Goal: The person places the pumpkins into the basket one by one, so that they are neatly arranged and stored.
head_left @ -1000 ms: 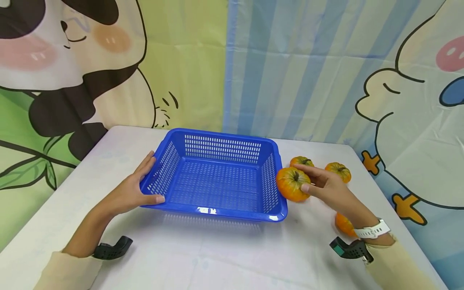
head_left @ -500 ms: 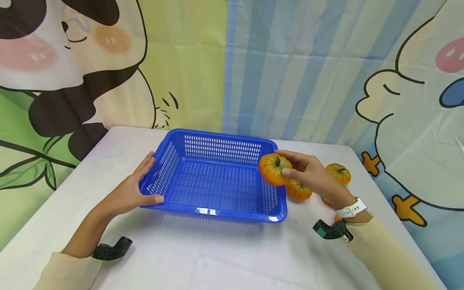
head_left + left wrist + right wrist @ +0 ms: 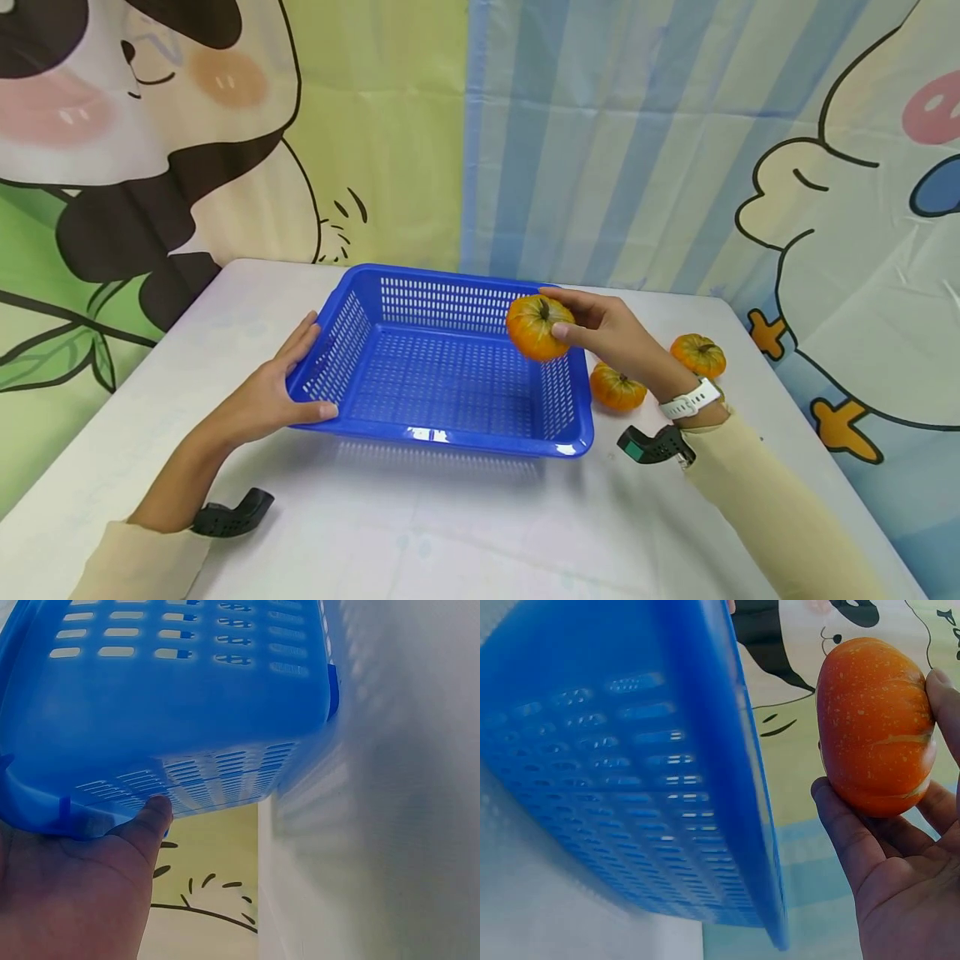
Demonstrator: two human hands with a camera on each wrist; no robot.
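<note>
Pumpkin (image 3: 538, 327): up over the right end of the basket (image 3: 480, 443), stem upward, apart from the rim in the right wrist view. Gripped by the right hand (image 3: 609, 330), with thumb on one side and fingers on the other; impossible to tell how firmly. At the basket's left end, left hand (image 3: 270, 400), with fingers straight along the outside of the wall and thumb across the front corner of the rim; resting there rather than clenched, by the look of it.

Could slip, given so shallow a hold on smooth, rounded skin. Might then fall to the basket floor and bounce or roll; or, after a slip nearer the wall, strike the rim and tumble out onto the table (image 3: 420, 533). Could also catch the right wall through too low a pass, and so shove or twist the basket. Probably poorly braced against such a jolt, with only a light touch at the opposite end.

Also at risk: second pumpkin (image 3: 617, 387), just beside the right wall, liable to roll after a nudge from the wristband (image 3: 690, 399) or forearm. Likewise third pumpkin (image 3: 698, 356), farther right, near the wristband, exposed to a bump from a careless swing back
</note>
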